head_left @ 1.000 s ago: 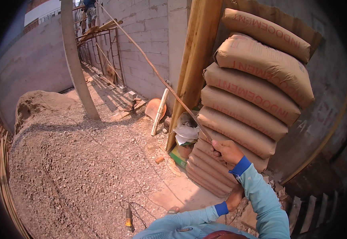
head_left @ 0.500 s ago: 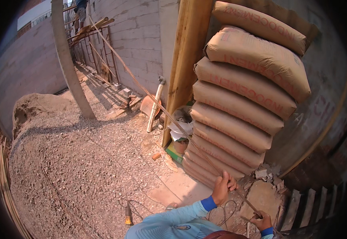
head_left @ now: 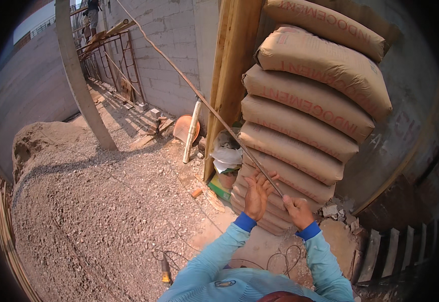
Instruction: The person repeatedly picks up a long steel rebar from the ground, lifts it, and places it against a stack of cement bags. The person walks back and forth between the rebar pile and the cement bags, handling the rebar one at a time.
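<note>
A long, thin, rust-brown rod [head_left: 194, 89] slants from the upper left down to my hands and looks slightly bowed. My right hand [head_left: 300, 212] is closed around its lower end, thumb along the rod. Just left of it, my left hand [head_left: 257, 197] is open with fingers spread and palm turned up; the rod crosses its fingertips without being gripped. Behind both hands rises a tall stack of brown paper cement bags [head_left: 300, 105].
A gravel heap [head_left: 103, 211] covers the left ground. A concrete post [head_left: 81, 85], an orange basin [head_left: 184, 128] and a pale pipe [head_left: 191, 133] stand beyond. A yellow corded power tool [head_left: 166, 272] lies near me. People [head_left: 92, 17] are on scaffolding. Wooden slats [head_left: 388, 254] are at right.
The rod's lower end has moved up and left. My right hand came up with it, nearer the bags. My left hand shifted left and loosened from its grip, fingers now spread.
</note>
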A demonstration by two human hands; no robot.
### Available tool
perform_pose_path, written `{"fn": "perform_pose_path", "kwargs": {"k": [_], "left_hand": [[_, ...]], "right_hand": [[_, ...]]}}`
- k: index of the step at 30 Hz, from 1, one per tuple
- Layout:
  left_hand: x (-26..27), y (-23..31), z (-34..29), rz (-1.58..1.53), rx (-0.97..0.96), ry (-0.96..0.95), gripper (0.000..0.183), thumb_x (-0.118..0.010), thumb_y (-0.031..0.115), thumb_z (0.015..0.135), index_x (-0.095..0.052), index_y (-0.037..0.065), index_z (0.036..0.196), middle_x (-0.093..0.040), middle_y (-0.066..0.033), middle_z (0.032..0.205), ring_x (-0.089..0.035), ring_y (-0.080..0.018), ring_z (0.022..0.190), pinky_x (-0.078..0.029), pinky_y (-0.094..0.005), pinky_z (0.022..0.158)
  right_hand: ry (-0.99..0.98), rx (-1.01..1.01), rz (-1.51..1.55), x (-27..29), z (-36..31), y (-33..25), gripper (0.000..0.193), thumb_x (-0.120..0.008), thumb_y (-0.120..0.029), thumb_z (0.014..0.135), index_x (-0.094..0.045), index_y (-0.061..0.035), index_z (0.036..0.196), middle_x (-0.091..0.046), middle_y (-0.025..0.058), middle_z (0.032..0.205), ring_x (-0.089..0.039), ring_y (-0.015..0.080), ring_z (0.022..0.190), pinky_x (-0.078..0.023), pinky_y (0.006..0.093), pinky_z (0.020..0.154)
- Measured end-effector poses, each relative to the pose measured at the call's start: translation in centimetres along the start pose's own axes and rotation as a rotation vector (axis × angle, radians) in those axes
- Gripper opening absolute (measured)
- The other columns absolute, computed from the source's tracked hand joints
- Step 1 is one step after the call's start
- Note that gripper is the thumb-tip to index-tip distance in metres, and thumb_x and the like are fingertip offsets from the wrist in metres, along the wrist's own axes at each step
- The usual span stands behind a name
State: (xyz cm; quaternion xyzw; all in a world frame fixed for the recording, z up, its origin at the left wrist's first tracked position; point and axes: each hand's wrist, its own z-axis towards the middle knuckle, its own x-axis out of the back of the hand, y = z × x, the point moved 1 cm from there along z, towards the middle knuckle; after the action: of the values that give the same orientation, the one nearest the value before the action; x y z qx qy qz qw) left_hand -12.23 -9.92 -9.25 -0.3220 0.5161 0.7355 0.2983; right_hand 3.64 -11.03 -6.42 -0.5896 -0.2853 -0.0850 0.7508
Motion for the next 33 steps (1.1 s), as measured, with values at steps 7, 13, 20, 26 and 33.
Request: {"fn": "perform_pose_path", "kwargs": {"k": [7,13,20,26,33], "left_hand": [[-0.6,-9.1,-10.9,1.324,-0.397,-0.232,0.051,-0.048,0.026,0.095,-0.034,0.000,0.137,-0.047,-0.0160,0.132,-0.044,-0.0270,0.122,-0.031,-0.0412,0.105],[1.6,3.7,-0.6,-0.054,0.010,0.181,0.034,-0.040,0.041,0.100,-0.043,0.012,0.082,-0.028,0.0050,0.056,-0.026,-0.0049,0.044,-0.032,-0.0213,0.049],[5.9,21.9,14.5,-0.155,-0.040,-0.175,0.032,-0.037,0.031,0.101,-0.043,0.006,0.083,-0.030,0.0019,0.058,-0.025,-0.0063,0.043,-0.031,-0.0202,0.050],[9.8,26.9,23.5,-0.051,-0.119,-0.266,0.082,-0.020,0.061,0.092,-0.040,-0.011,0.126,-0.055,-0.0289,0.114,-0.050,-0.0386,0.114,-0.031,-0.0485,0.112],[8.4,0.5,0.7,-0.292,0.436,-0.116,0.074,-0.029,0.058,0.094,-0.026,0.004,0.144,-0.030,-0.0253,0.145,-0.026,-0.0387,0.137,-0.022,-0.0441,0.113]], "right_hand": [[-0.427,-0.135,0.337,-9.9,13.6,-13.2,0.043,-0.050,-0.036,0.096,-0.064,0.0012,0.081,-0.057,0.0044,0.066,-0.046,0.0142,0.053,-0.039,0.0316,0.051],[0.100,0.661,-0.154,-6.8,12.6,-8.6,0.058,-0.060,-0.043,0.087,-0.050,0.0010,0.123,-0.060,0.0271,0.104,-0.059,0.0408,0.094,-0.046,0.0450,0.086],[-0.342,-0.575,0.388,2.1,-7.4,7.9,0.055,-0.051,-0.046,0.094,-0.056,0.0016,0.121,-0.066,0.0132,0.093,-0.062,0.0202,0.090,-0.048,0.0329,0.086],[-0.061,-0.188,-0.124,-3.9,-3.8,4.2,0.046,-0.055,-0.047,0.088,-0.068,-0.0034,0.097,-0.061,0.0216,0.069,-0.063,0.0354,0.070,-0.048,0.0430,0.065],[-0.164,-0.087,-0.011,-14.1,9.2,-4.7,0.041,-0.061,-0.041,0.085,-0.067,-0.0009,0.085,-0.064,0.0202,0.076,-0.064,0.0362,0.077,-0.048,0.0437,0.069]]}}
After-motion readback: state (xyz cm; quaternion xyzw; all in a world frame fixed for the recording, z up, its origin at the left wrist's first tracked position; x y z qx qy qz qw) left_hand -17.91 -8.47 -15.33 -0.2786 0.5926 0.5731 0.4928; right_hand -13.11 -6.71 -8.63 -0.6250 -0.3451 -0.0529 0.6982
